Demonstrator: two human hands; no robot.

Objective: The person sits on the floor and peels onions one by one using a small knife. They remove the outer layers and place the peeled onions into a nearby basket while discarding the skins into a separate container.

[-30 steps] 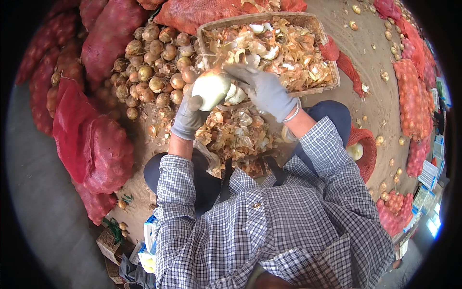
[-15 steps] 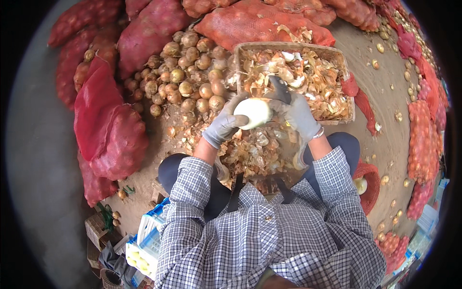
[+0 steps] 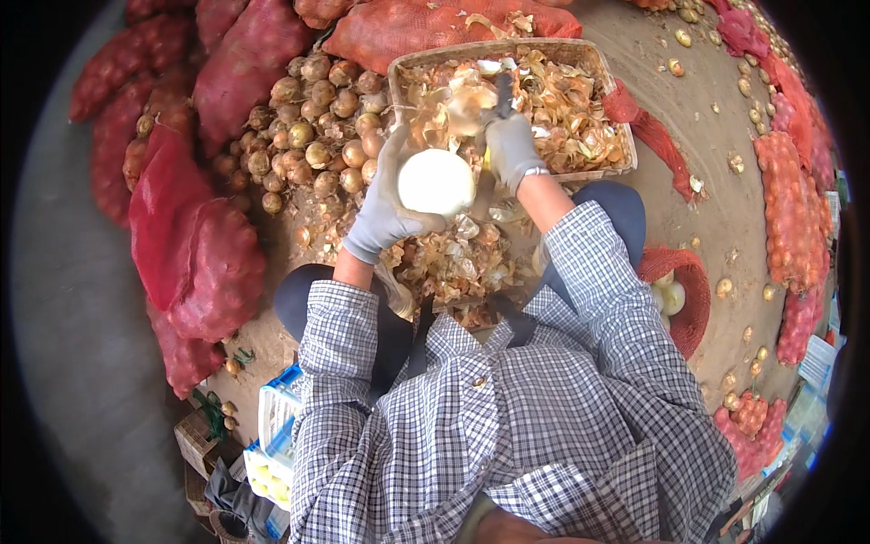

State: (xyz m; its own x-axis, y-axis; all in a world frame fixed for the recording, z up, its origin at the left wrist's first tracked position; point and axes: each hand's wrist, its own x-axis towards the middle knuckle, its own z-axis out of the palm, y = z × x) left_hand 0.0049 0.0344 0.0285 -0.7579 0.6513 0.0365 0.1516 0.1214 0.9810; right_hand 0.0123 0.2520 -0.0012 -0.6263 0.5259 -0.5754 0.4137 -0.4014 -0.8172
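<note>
1. Peeled onion (image 3: 437, 182), white and round, sits in the left hand (image 3: 385, 213); far larger are the red mesh sacks (image 3: 249, 82) of onions, stacked ahead of the hands and well out to the left.
2. Rectangular tray (image 3: 471, 47), just ahead of the right hand, filled with brown onion skins and some white scraps.
3. Pile of unpeeled onions (image 3: 317, 154), beyond the left hand and to its left, close beside the tray.
4. Heap of loose onion skins (image 3: 458, 258), nearer the body than both hands.
5. Open red mesh bag (image 3: 697, 317), to the right of the right hand and nearer the body, with pale onions inside.
6. Both hands wear grey gloves: the left cups the peeled onion; the right (image 3: 512, 145), apart from it, is closed around a dark tool (image 3: 504, 95), too blurred to identify, pointing forward over the tray.
</note>
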